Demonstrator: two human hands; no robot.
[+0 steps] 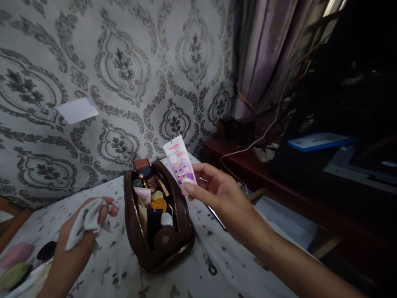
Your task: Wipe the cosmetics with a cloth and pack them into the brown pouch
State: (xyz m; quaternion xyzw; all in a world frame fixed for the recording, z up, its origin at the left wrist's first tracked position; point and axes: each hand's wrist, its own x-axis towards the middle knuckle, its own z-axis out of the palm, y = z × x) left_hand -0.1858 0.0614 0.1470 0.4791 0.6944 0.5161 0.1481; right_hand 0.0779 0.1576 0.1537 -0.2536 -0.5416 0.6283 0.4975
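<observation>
In my right hand (pixel 214 190) is a white and pink tube (pixel 182 165) with a cartoon animal on it, pinched at its lower end. It is tilted, just beyond the right rim of a brown toiletry bag (pixel 164 244). The bag stands unzipped and is packed with several cosmetics, among them a jar with a dark blue lid (pixel 145 174), a pale pink tube (pixel 143 195), an orange round item (pixel 159 204) and a white round lid (pixel 166 219). Left of the bag, my left hand (pixel 80 231) is closed around a crumpled white cloth (pixel 88 217).
A patterned white sheet (pixel 223 265) lies under the bag. Pink (pixel 17 254) and yellow-green (pixel 14 276) items and a black oval item (pixel 46 250) lie at lower left. A dark red wooden desk (pixel 242 165) with a white cable (pixel 248 148) stands at right. Patterned wallpaper (pixel 164 74) is behind.
</observation>
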